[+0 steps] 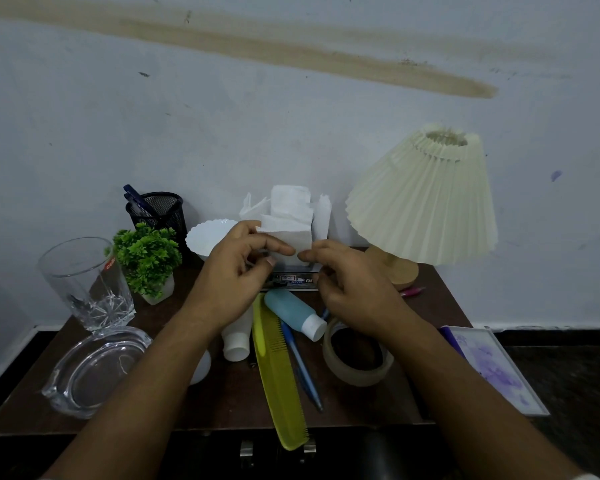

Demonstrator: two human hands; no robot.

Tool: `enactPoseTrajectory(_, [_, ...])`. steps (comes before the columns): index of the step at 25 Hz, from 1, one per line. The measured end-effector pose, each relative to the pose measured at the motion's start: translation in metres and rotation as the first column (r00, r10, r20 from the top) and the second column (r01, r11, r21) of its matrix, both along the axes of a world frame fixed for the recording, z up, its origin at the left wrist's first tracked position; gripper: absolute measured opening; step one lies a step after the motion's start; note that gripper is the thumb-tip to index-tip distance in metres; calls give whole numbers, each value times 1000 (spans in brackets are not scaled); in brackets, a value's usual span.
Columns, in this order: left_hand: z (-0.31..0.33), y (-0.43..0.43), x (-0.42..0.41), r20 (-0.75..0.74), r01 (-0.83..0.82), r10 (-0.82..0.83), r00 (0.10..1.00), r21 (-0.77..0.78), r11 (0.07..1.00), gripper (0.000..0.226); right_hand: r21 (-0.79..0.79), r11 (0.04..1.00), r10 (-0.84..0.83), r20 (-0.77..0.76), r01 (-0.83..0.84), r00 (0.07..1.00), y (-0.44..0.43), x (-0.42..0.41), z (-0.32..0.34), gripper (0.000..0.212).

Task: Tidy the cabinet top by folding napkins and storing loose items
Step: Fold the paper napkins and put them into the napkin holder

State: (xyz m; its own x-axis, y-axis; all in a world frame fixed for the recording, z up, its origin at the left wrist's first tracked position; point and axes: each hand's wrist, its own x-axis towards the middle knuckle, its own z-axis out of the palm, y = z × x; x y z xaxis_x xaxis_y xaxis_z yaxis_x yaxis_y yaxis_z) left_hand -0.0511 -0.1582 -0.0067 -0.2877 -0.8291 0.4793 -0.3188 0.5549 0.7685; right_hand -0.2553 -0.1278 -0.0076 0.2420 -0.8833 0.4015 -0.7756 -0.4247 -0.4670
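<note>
Hands meet in the middle of the head view, above the back of the cabinet top [222, 393]. The left hand [236, 271] pinches the left side of a white napkin [291, 239] with thumb and fingers. The right hand [347, 282] pinches its lower right corner. I think they hold it up in the air so the paper can be lined up and folded neatly.

The spare napkins [288, 202] stand in a bunch just behind it, so that may be where folded ones go. Loose things lie flat near the front: a yellow comb [278, 375], a blue bottle [293, 311], a white tube [236, 337], a blue pen [302, 365] and a tape roll [357, 365]. They are not yet put away. The mesh cup [158, 211] at the back left holds pens upright, so it looks like a good home for the pen.

Under the hands a small box [298, 280] shows the white letters "OP"; the rest is hidden. The drinking glass [84, 282] has a red sticker, too small to read.
</note>
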Motion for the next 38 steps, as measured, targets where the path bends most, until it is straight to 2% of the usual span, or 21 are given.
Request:
enactPoseTrajectory(6, [-13, -7, 3, 180, -60, 62, 982, -12, 998, 35, 31, 999, -30, 111, 27, 993, -2, 3, -2, 46])
enactPoseTrajectory(13, [-8, -3, -3, 303, -74, 87, 949, -55, 996, 40, 12, 995, -99, 72, 98, 993, -2, 10, -3, 49])
enactPoseTrajectory(16, [-6, -2, -4, 279, -82, 87, 956, -30, 996, 43, 22, 996, -87, 24, 86, 996, 0, 11, -3, 47])
enactPoseTrajectory(20, [-8, -1, -4, 325, -71, 72, 943, -15, 997, 43, 10, 995, -98, 71, 98, 993, -2, 11, -2, 47])
enactPoseTrajectory(29, [-6, 0, -5, 338, -104, 102, 935, -12, 995, 45, 42, 993, -108, -5, 108, 994, -1, 11, -2, 49])
enactPoseTrajectory(33, [4, 7, -2, 301, -193, 198, 933, -47, 980, 43, 61, 990, -125, 22, 124, 992, 5, 5, 4, 51])
enactPoseTrajectory(36, [7, 15, 6, 196, -331, 345, 918, -99, 938, 22, 55, 982, -182, 8, 181, 983, 15, 0, 7, 43])
enactPoseTrajectory(38, [3, 19, 11, 205, -422, 425, 882, -62, 905, 15, 59, 973, -223, -3, 223, 975, 20, -2, 6, 41])
